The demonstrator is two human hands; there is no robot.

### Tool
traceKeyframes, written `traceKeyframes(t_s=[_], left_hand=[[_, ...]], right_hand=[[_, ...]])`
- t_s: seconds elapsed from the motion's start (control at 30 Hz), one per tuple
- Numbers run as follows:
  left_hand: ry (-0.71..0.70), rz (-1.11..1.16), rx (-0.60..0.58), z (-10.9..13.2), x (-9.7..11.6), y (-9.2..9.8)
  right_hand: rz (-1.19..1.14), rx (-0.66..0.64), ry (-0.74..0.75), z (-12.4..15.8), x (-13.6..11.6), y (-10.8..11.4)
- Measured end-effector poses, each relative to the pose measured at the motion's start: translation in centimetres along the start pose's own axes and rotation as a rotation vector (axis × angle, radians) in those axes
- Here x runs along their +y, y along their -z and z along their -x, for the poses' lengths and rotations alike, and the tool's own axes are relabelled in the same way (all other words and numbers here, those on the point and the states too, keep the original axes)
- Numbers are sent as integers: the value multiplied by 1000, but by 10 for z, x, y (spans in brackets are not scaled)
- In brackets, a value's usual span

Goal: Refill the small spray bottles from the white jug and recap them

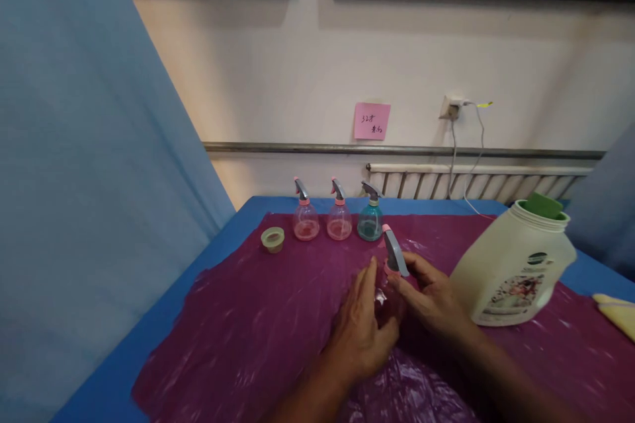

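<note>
Both hands are at a clear spray bottle with a pink collar and a grey-and-pink spray head (395, 252). My left hand (360, 327) is curved around the left side of its body, fingers fairly straight. With thumb and fingers, my right hand (434, 294) grips the bottle at the collar. Most of the bottle's body is hidden between the hands. Behind them stand two clear spray bottles with pink liquid, one at the left (305, 225) and one in the middle (339, 223), plus a teal spray bottle (370, 223).
A large off-white detergent jug (516, 271), its green spout showing, stands close by my right hand. A small greenish cap (272, 239) lies at the left. Purple plastic sheeting (238, 330) covers the blue table (143, 330). A yellow cloth (618, 314) lies far right.
</note>
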State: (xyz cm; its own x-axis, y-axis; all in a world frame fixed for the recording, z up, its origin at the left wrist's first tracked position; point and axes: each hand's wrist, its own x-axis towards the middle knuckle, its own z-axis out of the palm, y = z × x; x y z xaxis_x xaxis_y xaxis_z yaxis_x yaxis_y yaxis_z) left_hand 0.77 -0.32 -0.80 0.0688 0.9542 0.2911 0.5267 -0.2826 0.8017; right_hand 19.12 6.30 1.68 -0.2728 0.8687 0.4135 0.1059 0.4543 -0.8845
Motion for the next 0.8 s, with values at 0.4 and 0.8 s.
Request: traceKeyframes(t_s=[0.4,0.8], left_hand=[[-4,26,15,2,0,-2],[-67,8,45,-1,4,-3]], right_hand=[[53,-7,30,0,-4,3],[57,-12,49,0,-9,6]])
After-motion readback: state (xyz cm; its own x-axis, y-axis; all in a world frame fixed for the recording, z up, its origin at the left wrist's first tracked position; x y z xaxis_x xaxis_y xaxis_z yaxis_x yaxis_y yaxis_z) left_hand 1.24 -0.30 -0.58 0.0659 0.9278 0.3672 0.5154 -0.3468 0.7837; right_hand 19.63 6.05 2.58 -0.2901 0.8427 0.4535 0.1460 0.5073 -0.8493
